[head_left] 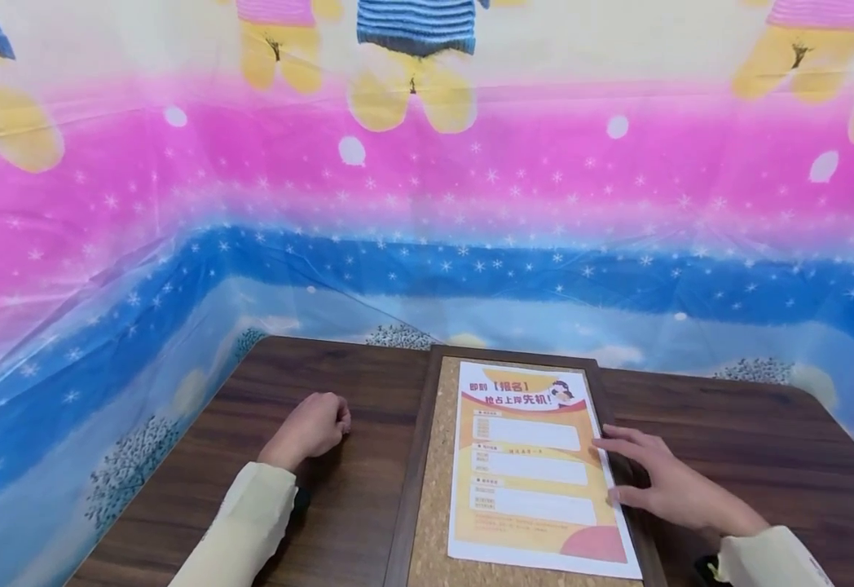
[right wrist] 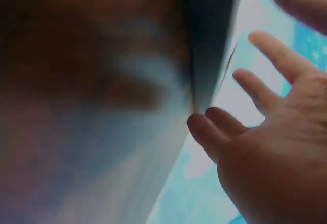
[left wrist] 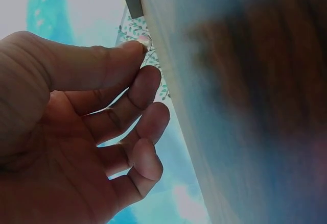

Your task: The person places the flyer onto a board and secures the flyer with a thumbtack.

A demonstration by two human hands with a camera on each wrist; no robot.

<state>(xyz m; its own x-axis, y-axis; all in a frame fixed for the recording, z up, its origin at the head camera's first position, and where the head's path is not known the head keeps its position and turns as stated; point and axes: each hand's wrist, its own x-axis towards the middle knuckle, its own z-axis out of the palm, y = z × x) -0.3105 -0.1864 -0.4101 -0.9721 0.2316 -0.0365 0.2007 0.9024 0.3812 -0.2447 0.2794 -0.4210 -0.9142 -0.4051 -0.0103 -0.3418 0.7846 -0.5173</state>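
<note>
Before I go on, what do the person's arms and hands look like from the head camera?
The left hand and right hand are bare, with no gloves or rings showing. The left sleeve and right sleeve are long and pale cream, reaching the wrists. A small dark object peeks out under the left cuff, another under the right.

Between our left grip (head_left: 307, 428) and the framed corkboard (head_left: 436, 505) we have a strip of bare bench (head_left: 364, 481) to pass over. At the corkboard's right, our right grip (head_left: 665, 481) reaches over the frame (head_left: 601, 399), blocking that side; more bench runs beyond. At the back, patterned cloth (head_left: 427, 196) stops us.
</note>
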